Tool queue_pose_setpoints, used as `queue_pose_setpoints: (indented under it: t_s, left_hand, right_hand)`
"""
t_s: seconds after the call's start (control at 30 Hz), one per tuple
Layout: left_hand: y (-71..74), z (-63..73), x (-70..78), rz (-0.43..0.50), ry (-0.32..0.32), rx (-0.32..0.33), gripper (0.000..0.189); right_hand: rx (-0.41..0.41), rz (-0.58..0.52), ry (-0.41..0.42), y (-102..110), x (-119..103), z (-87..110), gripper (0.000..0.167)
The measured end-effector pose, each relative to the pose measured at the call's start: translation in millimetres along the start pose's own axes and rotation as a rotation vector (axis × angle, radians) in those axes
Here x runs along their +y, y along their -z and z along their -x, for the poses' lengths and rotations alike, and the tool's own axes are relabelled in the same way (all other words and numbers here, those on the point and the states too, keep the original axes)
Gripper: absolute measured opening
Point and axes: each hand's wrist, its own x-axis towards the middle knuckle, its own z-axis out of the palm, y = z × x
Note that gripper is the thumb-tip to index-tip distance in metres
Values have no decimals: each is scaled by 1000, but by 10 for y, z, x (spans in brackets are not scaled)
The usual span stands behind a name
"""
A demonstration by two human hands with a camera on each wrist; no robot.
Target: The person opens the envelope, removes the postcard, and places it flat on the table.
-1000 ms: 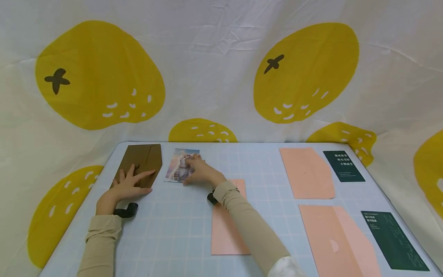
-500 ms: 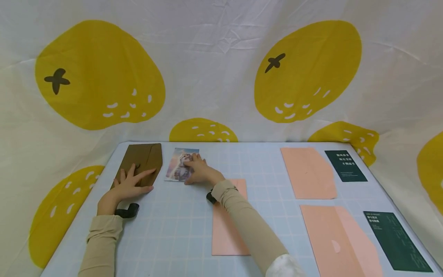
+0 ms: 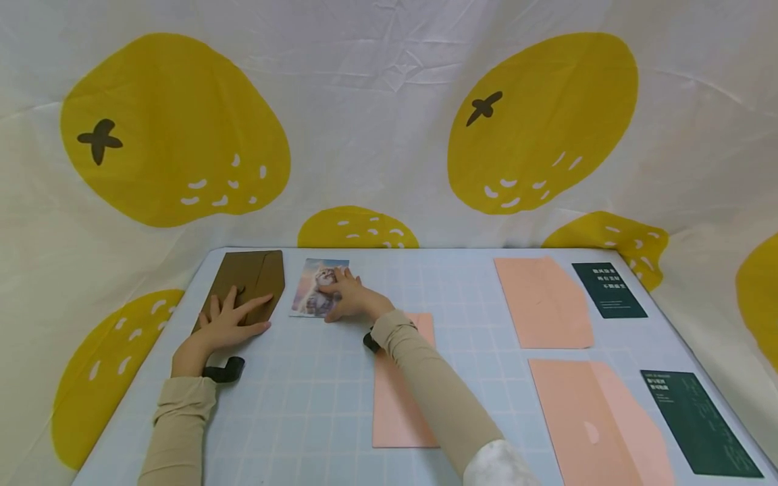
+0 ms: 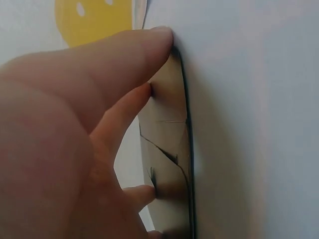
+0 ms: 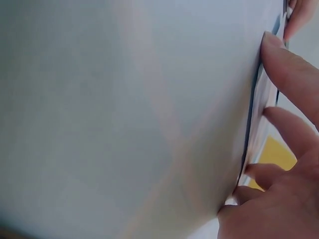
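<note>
My left hand (image 3: 220,332) rests on a brown kraft envelope (image 3: 269,262) at the far left, its fingers spread. Up close in the left wrist view, the fingertips press on the envelope (image 4: 172,139) and the thumb lies near its edge. To the right of it, a card printed with a kitten (image 3: 306,293) lies flat. My right hand (image 3: 355,298) touches that card from its right side with spread fingers and covers its lower right part. In the right wrist view, the thumb sits at the card's edge and the other fingertips touch its surface.
A peach envelope (image 3: 392,418) lies partly under my right forearm. At the right are an upper peach envelope (image 3: 541,304), a lower one with its flap unfolded (image 3: 568,418), and two dark green cards, one far (image 3: 610,290) and one near (image 3: 702,425). A patterned cloth hangs behind.
My right hand has shifted very slightly on the kitten card. The left hand and the brown envelope have stayed in place.
</note>
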Motion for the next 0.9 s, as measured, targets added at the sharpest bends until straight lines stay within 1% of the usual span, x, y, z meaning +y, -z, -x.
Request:
queue_pose_setpoints:
  t_s: [0.4, 0.57, 0.9]
  left_hand:
    - [4, -1, -82, 10, 2, -1, 76]
    - [6, 8, -90, -4, 5, -2, 75]
    - [-1, 21, -122, 7, 1, 17, 76]
  right_hand:
    - [-52, 54, 9, 45, -2, -52, 72]
    - [-61, 69, 6, 45, 9, -65, 73]
    - [-72, 102, 8, 53, -10, -47, 72]
